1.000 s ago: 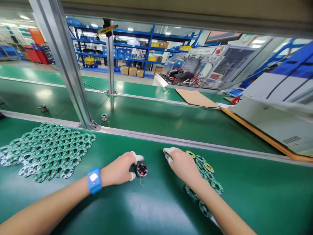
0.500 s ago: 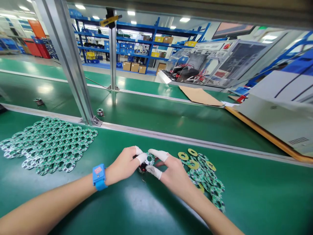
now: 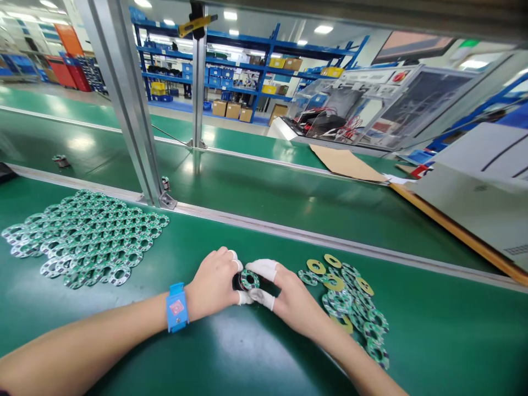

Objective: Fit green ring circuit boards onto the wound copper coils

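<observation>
A green ring-shaped circuit board [image 3: 245,282] lies over a small motor stator [image 3: 237,282], which is mostly hidden beneath it and between my hands. My left hand [image 3: 214,278] grips the stator from the left, with white finger cots on the fingers and a blue strap on the wrist. From the right, my right hand [image 3: 291,294], also in white finger cots, pinches the board's edge between thumb and forefinger. The two thumbs meet at the near side of the ring.
Many ring boards [image 3: 94,236] overlap at left. A looser pile of boards [image 3: 342,301] with yellow rings [image 3: 316,267] lies right of my hands. An aluminium post [image 3: 127,104] rises from the rail. Across it, one stator [image 3: 61,161] sits on the green belt [image 3: 247,181].
The board has gone from tilted above the stator to lying flatter over it. My left hand has shifted its grip around the stator, its wrist turning. The camera view has shifted slightly.
</observation>
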Demonstrator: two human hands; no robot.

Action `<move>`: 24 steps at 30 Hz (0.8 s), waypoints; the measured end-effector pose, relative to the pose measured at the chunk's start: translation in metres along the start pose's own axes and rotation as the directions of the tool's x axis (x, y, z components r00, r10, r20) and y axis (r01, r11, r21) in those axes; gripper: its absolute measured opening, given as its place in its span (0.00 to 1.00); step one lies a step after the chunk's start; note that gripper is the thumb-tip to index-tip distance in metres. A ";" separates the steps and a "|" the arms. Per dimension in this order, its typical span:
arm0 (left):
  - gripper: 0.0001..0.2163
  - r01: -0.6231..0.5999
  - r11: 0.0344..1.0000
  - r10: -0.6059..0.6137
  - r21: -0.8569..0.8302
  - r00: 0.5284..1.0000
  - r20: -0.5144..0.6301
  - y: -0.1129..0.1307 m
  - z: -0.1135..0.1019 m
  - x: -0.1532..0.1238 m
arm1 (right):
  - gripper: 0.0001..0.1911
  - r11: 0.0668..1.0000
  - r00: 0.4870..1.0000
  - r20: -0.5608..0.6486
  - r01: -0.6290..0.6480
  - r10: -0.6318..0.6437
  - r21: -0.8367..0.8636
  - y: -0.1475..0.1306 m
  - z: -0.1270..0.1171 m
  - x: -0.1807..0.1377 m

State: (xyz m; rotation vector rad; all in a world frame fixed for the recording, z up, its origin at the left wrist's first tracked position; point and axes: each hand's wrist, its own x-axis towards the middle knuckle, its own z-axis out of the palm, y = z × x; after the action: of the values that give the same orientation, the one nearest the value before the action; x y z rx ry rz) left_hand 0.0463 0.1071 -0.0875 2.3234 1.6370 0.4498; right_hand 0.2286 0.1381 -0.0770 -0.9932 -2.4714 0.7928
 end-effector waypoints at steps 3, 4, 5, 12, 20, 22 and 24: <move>0.18 0.006 1.000 -0.006 0.000 1.000 0.005 -0.001 0.000 0.000 | 0.18 0.984 0.998 -0.055 0.016 -0.026 -0.176 -0.001 0.004 -0.004; 0.18 0.007 1.000 -0.007 -0.002 1.000 0.005 -0.001 0.000 0.000 | 0.19 0.975 0.997 -0.066 0.021 -0.036 -0.222 -0.002 0.005 -0.005; 0.18 0.008 1.000 -0.008 -0.005 1.000 0.003 -0.001 0.000 0.000 | 0.19 0.965 0.996 -0.070 0.027 -0.047 -0.259 -0.002 0.006 -0.005; 0.19 -0.006 1.000 0.006 -0.015 1.000 -0.005 -0.002 0.001 0.001 | 0.18 0.935 0.996 -0.091 -0.021 -0.012 -0.353 -0.002 0.013 -0.009; 0.15 0.006 1.000 -0.007 0.008 0.999 0.039 -0.001 -0.003 0.003 | 0.19 0.996 0.994 -0.097 -0.048 0.041 -0.070 -0.006 0.014 -0.005; 0.17 0.000 1.000 0.000 -0.010 0.998 0.068 0.002 -0.013 0.001 | 0.17 0.998 0.996 -0.054 -0.067 0.066 -0.017 -0.008 0.011 -0.002; 0.17 -0.034 0.999 0.037 -0.041 0.997 0.074 0.005 -0.024 -0.003 | 0.16 0.995 0.995 -0.023 -0.099 0.099 0.006 -0.009 0.009 0.000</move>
State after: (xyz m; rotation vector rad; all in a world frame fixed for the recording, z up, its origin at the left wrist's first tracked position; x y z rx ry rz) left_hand 0.0405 0.1037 -0.0641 2.3146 1.5402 0.3940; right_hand 0.2191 0.1292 -0.0786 -1.1244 -2.4152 0.8125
